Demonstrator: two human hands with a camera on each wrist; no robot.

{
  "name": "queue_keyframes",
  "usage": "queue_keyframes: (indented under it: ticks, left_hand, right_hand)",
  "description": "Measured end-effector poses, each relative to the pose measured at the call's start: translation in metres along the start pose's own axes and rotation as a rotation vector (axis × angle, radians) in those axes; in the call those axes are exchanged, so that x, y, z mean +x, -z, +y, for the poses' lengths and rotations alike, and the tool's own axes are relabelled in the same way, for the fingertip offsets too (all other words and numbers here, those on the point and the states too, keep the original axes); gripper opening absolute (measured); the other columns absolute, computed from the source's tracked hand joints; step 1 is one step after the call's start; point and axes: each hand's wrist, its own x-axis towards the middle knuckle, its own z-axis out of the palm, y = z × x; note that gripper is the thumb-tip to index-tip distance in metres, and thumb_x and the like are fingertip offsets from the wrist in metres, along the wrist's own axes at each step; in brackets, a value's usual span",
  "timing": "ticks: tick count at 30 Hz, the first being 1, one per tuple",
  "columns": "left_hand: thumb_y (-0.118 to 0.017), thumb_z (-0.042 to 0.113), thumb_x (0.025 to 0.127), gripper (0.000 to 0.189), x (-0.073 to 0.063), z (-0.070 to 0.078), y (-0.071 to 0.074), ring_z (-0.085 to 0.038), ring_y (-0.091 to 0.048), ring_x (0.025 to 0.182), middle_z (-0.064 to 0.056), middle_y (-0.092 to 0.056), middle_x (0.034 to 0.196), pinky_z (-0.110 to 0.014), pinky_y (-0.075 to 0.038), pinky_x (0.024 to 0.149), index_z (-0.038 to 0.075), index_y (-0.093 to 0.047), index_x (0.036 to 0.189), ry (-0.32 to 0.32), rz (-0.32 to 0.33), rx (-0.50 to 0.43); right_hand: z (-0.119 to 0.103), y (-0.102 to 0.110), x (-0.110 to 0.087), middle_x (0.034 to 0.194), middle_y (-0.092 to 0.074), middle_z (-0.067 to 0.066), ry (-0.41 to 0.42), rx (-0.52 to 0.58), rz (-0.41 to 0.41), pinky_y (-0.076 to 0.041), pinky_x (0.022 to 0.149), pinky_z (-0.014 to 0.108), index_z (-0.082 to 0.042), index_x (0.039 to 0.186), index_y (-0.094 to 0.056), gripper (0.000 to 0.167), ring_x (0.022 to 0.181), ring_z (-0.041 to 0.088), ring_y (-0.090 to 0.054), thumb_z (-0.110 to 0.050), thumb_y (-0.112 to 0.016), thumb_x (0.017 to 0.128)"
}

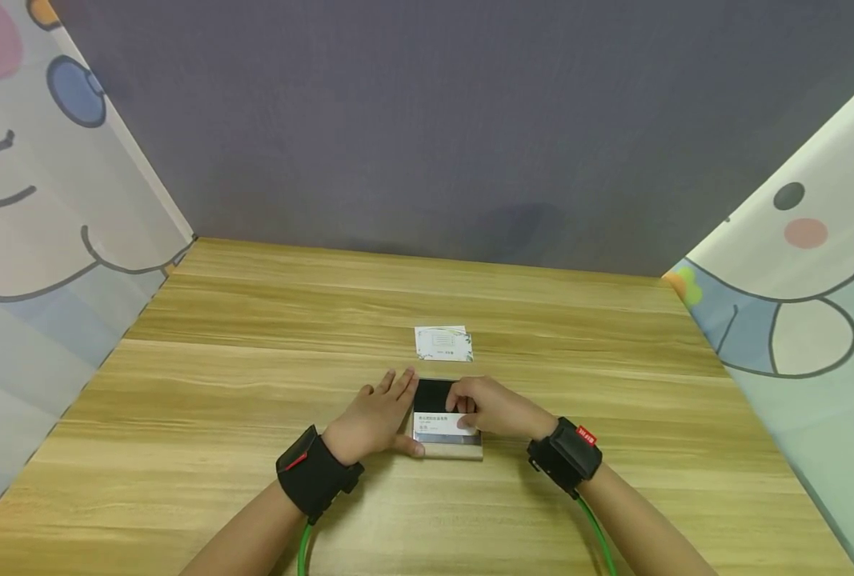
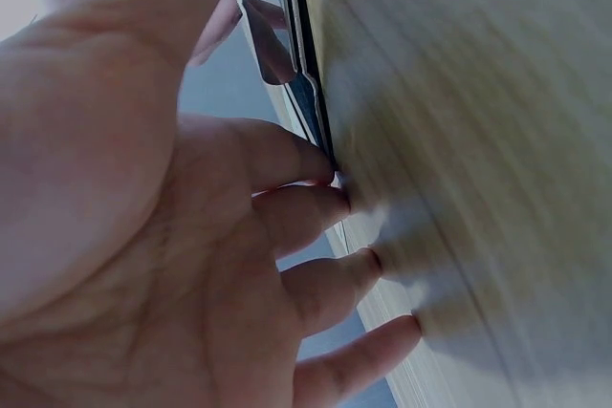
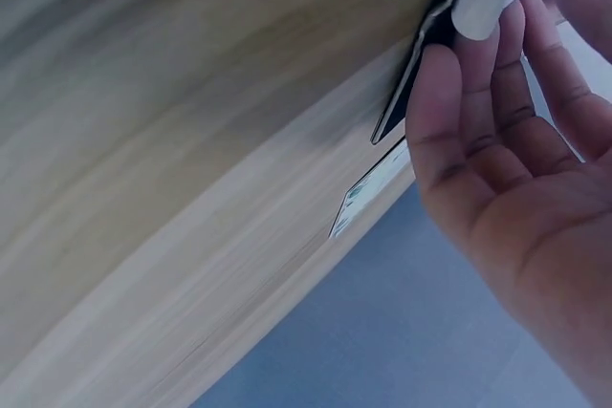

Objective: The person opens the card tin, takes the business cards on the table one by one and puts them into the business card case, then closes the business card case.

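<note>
An opened business card case [image 1: 447, 451] lies on the table between the hands, with a black inner face and a silvery front edge. Over its near half is a white business card [image 1: 434, 423] with printed text. My right hand [image 1: 495, 406] pinches this card at its right side, fingers curled; the right wrist view shows the card's rounded end [image 3: 480, 2] tilted up from the case. Along the left side of the case rests my left hand [image 1: 376, 416], fingers stretched out and thumb at the near left corner. In the left wrist view its fingertips [image 2: 368, 265] touch the tabletop.
Beyond the case, two or more white cards with leafy print [image 1: 444, 344] lie overlapped on the wooden table [image 1: 254, 320]. A grey panel [image 1: 427, 136] rises at the back edge. Patterned cloths hang at both sides. Each wrist wears a black strap with a green cable.
</note>
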Motion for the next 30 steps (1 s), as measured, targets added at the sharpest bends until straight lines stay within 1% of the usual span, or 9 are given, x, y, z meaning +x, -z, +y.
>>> queue_keyframes:
  ticks: [8,14,20,23,25,27,30]
  left_hand:
    - [-0.065,0.056,0.071,0.101,0.001,-0.002,-0.002,-0.036,-0.021,0.138,-0.013,-0.020,0.152,-0.051,-0.031,0.102,0.000,-0.024,0.144,0.007,-0.010,0.007]
    - [-0.065,0.056,0.070,0.101,0.001,-0.002,-0.003,-0.036,-0.021,0.138,-0.012,-0.019,0.152,-0.052,-0.031,0.102,0.001,-0.024,0.144,0.009,-0.015,0.004]
    - [-0.065,0.056,0.071,0.100,0.001,-0.002,-0.002,-0.036,-0.021,0.138,-0.012,-0.019,0.152,-0.052,-0.031,0.102,0.001,-0.024,0.144,0.004,-0.013,0.008]
    - [-0.065,0.056,0.071,0.100,0.001,-0.002,-0.002,-0.036,-0.021,0.138,-0.013,-0.019,0.152,-0.052,-0.031,0.102,0.001,-0.024,0.144,0.003,-0.015,0.004]
    - [-0.065,0.056,0.071,0.100,0.001,-0.002,-0.002,-0.036,-0.021,0.138,-0.013,-0.019,0.152,-0.052,-0.031,0.102,0.000,-0.024,0.144,0.004,-0.016,-0.001]
    - [-0.065,0.056,0.071,0.101,0.001,-0.002,-0.002,-0.036,-0.021,0.138,-0.013,-0.019,0.152,-0.052,-0.031,0.102,0.001,-0.024,0.144,0.005,-0.018,-0.004]
    - [-0.065,0.056,0.070,0.101,0.002,-0.002,-0.002,-0.036,-0.021,0.138,-0.013,-0.019,0.152,-0.052,-0.031,0.102,0.001,-0.024,0.144,0.007,-0.022,-0.001]
  right_hand:
    - [0.003,-0.001,0.002,0.075,-0.055,0.000,-0.010,0.029,-0.018,-0.043,0.059,0.020,-0.008,0.085,-0.062,0.016,0.066,0.008,-0.049,0.003,-0.068,0.076]
    - [0.003,0.000,0.003,0.074,-0.056,0.000,0.006,0.012,-0.028,-0.043,0.058,0.020,-0.009,0.086,-0.062,0.016,0.066,0.007,-0.049,0.002,-0.068,0.076]
    - [0.003,0.003,0.003,0.077,-0.057,-0.002,0.010,0.023,-0.035,-0.043,0.058,0.019,-0.009,0.090,-0.063,0.008,0.065,0.005,-0.048,-0.005,-0.062,0.084]
    - [0.005,0.006,0.006,0.080,-0.060,-0.002,0.011,0.016,0.005,-0.044,0.060,0.019,-0.007,0.093,-0.063,0.008,0.067,0.005,-0.050,-0.008,-0.060,0.087]
    - [0.008,0.009,0.009,0.081,-0.061,0.000,0.009,-0.005,0.056,-0.045,0.061,0.020,-0.005,0.094,-0.063,0.009,0.069,0.006,-0.052,-0.007,-0.060,0.086]
    - [0.010,0.011,0.013,0.082,-0.062,0.001,-0.021,-0.026,0.113,-0.046,0.063,0.021,-0.003,0.096,-0.062,0.011,0.072,0.008,-0.055,-0.008,-0.061,0.086]
    - [0.014,0.016,0.018,0.085,-0.062,0.005,-0.096,-0.043,0.194,-0.047,0.066,0.024,-0.002,0.101,-0.061,0.018,0.076,0.012,-0.057,-0.008,-0.064,0.084]
